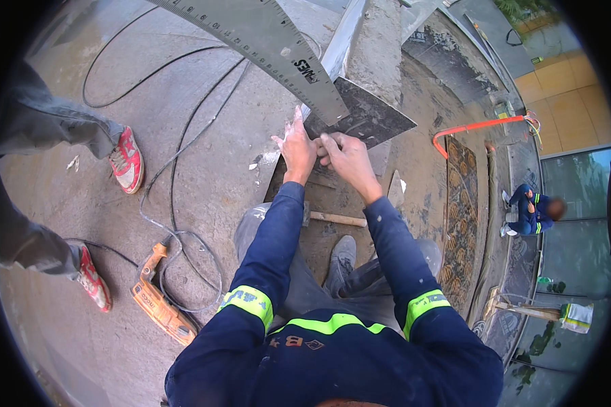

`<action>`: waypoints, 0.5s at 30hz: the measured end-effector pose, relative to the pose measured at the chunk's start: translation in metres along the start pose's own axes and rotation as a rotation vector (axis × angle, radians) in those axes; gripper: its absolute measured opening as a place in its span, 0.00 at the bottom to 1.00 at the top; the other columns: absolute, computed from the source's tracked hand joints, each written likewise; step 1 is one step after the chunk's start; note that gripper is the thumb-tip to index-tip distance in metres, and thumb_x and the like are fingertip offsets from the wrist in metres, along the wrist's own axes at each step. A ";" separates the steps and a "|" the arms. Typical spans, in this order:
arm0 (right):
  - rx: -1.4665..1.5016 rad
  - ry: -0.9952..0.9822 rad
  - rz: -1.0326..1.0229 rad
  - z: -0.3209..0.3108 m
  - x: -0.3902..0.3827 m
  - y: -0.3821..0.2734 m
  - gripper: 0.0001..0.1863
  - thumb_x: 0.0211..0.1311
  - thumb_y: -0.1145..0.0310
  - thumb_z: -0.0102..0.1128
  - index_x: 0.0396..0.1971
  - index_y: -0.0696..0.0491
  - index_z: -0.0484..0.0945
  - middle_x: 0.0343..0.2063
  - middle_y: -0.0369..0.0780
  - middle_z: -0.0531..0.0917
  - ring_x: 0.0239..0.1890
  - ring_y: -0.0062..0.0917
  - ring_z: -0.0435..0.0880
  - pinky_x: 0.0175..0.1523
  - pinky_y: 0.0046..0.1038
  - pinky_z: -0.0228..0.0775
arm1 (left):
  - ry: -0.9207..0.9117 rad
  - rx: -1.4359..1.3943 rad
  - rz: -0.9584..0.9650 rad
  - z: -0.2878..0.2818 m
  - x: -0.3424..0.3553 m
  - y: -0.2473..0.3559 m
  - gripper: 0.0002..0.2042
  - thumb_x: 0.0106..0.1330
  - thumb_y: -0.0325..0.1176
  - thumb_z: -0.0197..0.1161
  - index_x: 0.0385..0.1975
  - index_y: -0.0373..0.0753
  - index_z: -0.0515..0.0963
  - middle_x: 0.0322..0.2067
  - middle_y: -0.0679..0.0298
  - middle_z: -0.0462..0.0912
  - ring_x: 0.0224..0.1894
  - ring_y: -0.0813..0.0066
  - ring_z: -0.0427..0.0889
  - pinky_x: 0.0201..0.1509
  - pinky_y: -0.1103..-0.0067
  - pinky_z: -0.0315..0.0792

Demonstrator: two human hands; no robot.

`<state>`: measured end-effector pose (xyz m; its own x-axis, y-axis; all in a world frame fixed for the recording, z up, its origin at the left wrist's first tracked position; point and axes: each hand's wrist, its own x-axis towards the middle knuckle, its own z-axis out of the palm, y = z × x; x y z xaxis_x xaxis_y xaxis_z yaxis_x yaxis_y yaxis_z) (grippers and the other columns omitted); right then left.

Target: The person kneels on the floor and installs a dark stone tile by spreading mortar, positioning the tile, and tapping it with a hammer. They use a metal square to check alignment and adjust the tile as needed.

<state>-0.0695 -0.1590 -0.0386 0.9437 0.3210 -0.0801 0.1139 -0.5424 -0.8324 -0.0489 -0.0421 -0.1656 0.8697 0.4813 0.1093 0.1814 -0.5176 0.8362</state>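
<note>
A dark speckled stone tile (377,117) stands against the end of a concrete ledge. My left hand (299,150) is at its left side, thumb and forefinger stretched apart; its other fingers are partly hidden. Close beside it, my right hand (349,161) has its fingers curled and pinched at the tile's lower edge. Whether they grip the tile or something small cannot be made out. A wide metal ruler (278,54) slants down from the top, its end lying across the tile just above my hands. Who holds the ruler is out of view.
Below my hands lies a hammer (339,218) with a wooden handle. An orange power tool (159,302) and looped black cable (176,156) lie on the floor at left, near another person's red shoes (127,161). An orange pipe (478,126) and a seated person (528,210) are at right.
</note>
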 end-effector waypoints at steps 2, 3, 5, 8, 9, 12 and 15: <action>-0.151 0.090 -0.070 0.014 0.028 0.011 0.22 0.80 0.57 0.61 0.38 0.63 0.89 0.26 0.44 0.91 0.27 0.26 0.91 0.37 0.28 0.82 | -0.021 -0.048 -0.021 -0.002 0.001 0.000 0.48 0.62 0.36 0.76 0.83 0.41 0.58 0.63 0.40 0.82 0.72 0.40 0.76 0.75 0.26 0.53; -0.234 0.144 -0.050 0.021 0.035 0.015 0.22 0.80 0.57 0.61 0.38 0.64 0.89 0.25 0.45 0.91 0.26 0.27 0.92 0.37 0.29 0.83 | 0.006 -0.021 -0.011 -0.002 0.001 0.000 0.47 0.64 0.37 0.75 0.83 0.41 0.57 0.63 0.40 0.82 0.72 0.39 0.76 0.75 0.25 0.52; -0.300 0.230 -0.116 0.031 0.043 0.020 0.22 0.78 0.57 0.61 0.35 0.63 0.89 0.23 0.46 0.90 0.26 0.31 0.92 0.39 0.34 0.83 | 0.019 -0.009 0.003 0.004 0.001 -0.003 0.45 0.67 0.37 0.72 0.83 0.42 0.57 0.63 0.39 0.82 0.73 0.38 0.75 0.75 0.25 0.52; -0.313 0.271 -0.033 0.039 0.042 0.029 0.23 0.75 0.52 0.60 0.34 0.58 0.90 0.33 0.59 0.88 0.41 0.61 0.88 0.50 0.53 0.79 | 0.060 0.011 0.054 0.008 0.003 -0.009 0.46 0.67 0.36 0.71 0.84 0.42 0.55 0.63 0.38 0.82 0.74 0.37 0.73 0.73 0.22 0.51; -0.305 0.285 -0.040 0.040 0.041 0.033 0.23 0.75 0.52 0.61 0.33 0.58 0.90 0.33 0.59 0.87 0.41 0.60 0.88 0.49 0.53 0.79 | 0.012 0.085 0.054 0.002 0.005 -0.011 0.44 0.65 0.36 0.74 0.81 0.38 0.61 0.62 0.38 0.83 0.72 0.34 0.75 0.75 0.32 0.60; -0.400 0.387 -0.233 0.042 0.045 0.046 0.18 0.73 0.56 0.64 0.32 0.55 0.91 0.26 0.46 0.90 0.27 0.42 0.88 0.39 0.39 0.79 | 0.091 -0.208 0.242 -0.070 0.010 -0.017 0.38 0.67 0.36 0.75 0.76 0.31 0.68 0.59 0.39 0.85 0.65 0.37 0.83 0.72 0.49 0.73; -0.359 0.211 -0.334 0.038 0.046 0.048 0.12 0.73 0.69 0.66 0.50 0.54 0.91 0.29 0.45 0.89 0.28 0.28 0.88 0.39 0.33 0.83 | 0.199 -0.682 -0.103 -0.225 -0.017 -0.003 0.34 0.74 0.44 0.72 0.72 0.28 0.71 0.52 0.44 0.89 0.55 0.51 0.91 0.63 0.62 0.83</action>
<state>-0.0322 -0.1407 -0.1033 0.8757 0.3785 0.2999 0.4829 -0.6807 -0.5508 -0.1680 0.1110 -0.0492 0.7518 0.6573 0.0528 -0.1253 0.0638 0.9901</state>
